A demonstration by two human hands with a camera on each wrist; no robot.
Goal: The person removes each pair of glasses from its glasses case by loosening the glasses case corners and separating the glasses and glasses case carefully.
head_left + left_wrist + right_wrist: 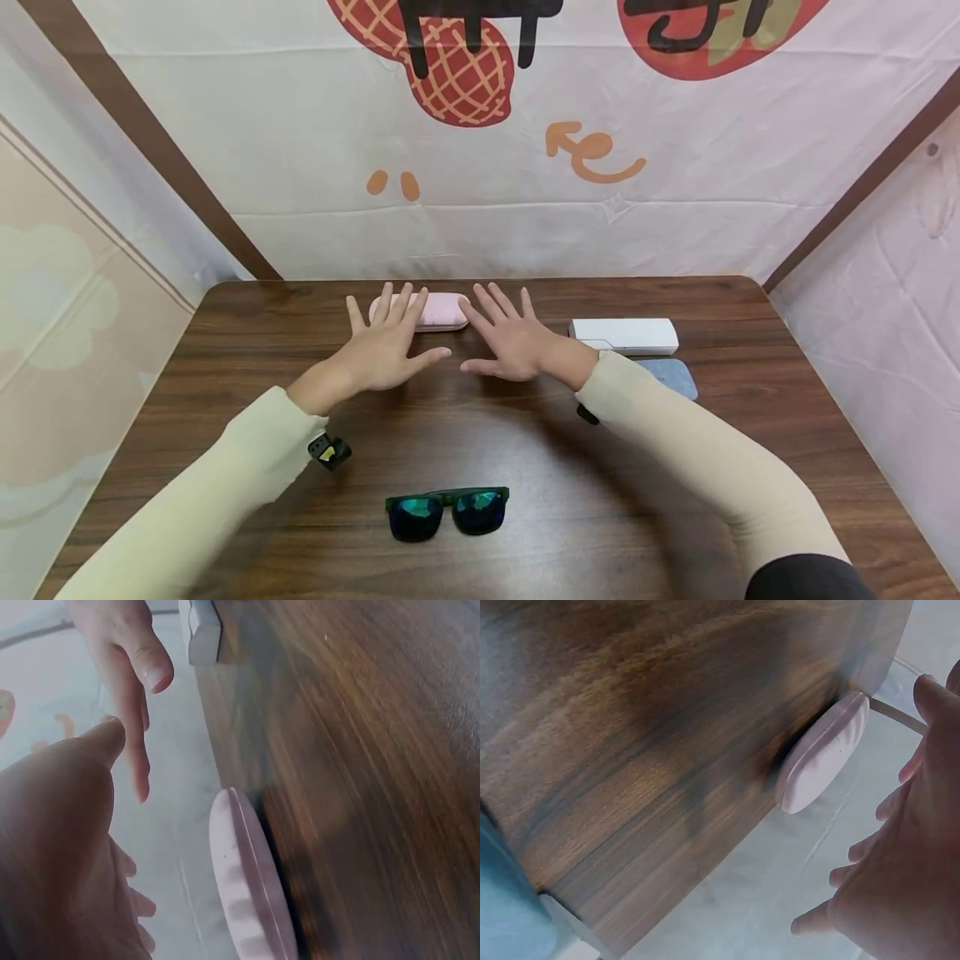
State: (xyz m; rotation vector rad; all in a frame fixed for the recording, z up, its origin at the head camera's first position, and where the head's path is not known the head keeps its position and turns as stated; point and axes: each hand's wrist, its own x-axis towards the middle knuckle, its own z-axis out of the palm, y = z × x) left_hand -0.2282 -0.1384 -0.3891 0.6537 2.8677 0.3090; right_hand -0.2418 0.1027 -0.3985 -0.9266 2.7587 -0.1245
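Observation:
Both hands hover over the table with fingers spread and palms down, holding nothing. My left hand (381, 350) overlaps the left part of a pink glasses case (442, 312) in the head view. My right hand (513, 337) is just right of that case, its thumb pointing toward the left thumb. The wrist views show the closed pink case (247, 877) lying on the table, apart from the fingers. Nearer the front edge lies a pair of sunglasses (448, 512) with dark frame and blue-green mirrored lenses.
A white oblong box (626, 335) lies at the back right of the brown wooden table (720, 467). Beside it a light blue flat item (675, 377) is partly hidden by the right sleeve. A printed white curtain (300, 150) hangs behind the table's far edge.

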